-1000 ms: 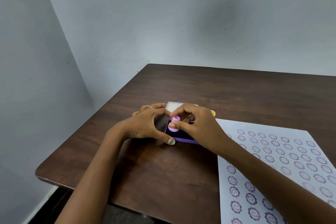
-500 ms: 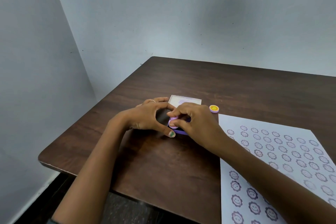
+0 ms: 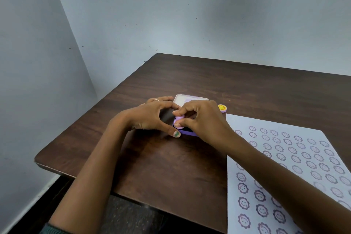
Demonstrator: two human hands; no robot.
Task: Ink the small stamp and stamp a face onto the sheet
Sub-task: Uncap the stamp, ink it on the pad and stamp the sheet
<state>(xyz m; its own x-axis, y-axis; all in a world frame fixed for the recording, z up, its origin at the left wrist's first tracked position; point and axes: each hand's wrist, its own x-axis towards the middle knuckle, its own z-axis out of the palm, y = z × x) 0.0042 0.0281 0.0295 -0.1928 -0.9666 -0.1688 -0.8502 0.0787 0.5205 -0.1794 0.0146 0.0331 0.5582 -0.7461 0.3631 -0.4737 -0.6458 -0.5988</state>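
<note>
A small lilac stamp [image 3: 179,119] is pinched between the thumb and fingers of my right hand [image 3: 204,121] and rests down on the dark pad of a purple ink box [image 3: 187,132]. My left hand [image 3: 152,118] grips the box's left side, thumb against its near corner and fingers at its far edge. The box's open white lid [image 3: 180,99] stands up just behind both hands. A white sheet [image 3: 284,157] covered with rows of purple flower-face prints lies to the right, partly under my right forearm.
A small yellow smiley cap [image 3: 221,108] lies on the dark wooden table [image 3: 171,167] just behind the sheet's far left corner. The table sits in a corner, walls close at the left and behind. Its near edge drops off below my arms.
The view has shifted slightly as my head moved. Both hands stay at the ink box, with the stamp still down on the pad.
</note>
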